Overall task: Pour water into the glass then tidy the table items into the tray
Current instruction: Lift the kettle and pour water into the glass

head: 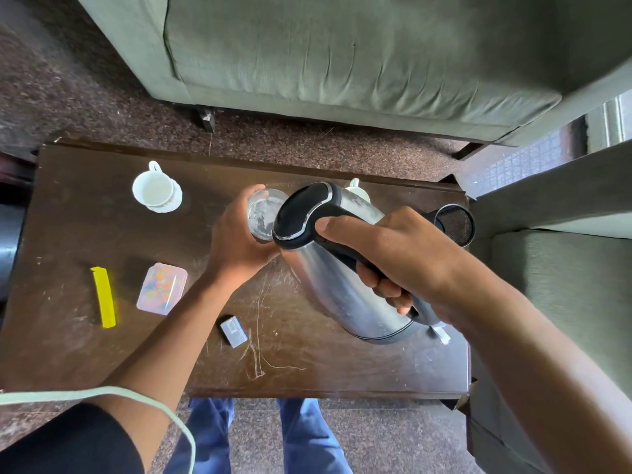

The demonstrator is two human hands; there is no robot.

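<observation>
My right hand [393, 258] grips the black handle of a steel kettle [345, 289], which is tilted with its black lid toward a clear glass [263, 213]. My left hand [236, 241] is wrapped around that glass and holds it at the kettle's spout, above the dark wooden table [307, 364]. On the table lie a yellow strip [104, 297], a translucent lidded box [162, 293] with coloured contents, a small grey box [233, 331] and a white cup on a saucer [155, 192]. A second white cup [357, 191] is mostly hidden behind the kettle. No tray is in view.
A black mesh-topped cylinder [456, 224] stands at the table's right edge. A green sofa [342, 56] lies beyond the table, and another green seat [554, 275] is at the right. A white cable [102, 393] runs across my left arm.
</observation>
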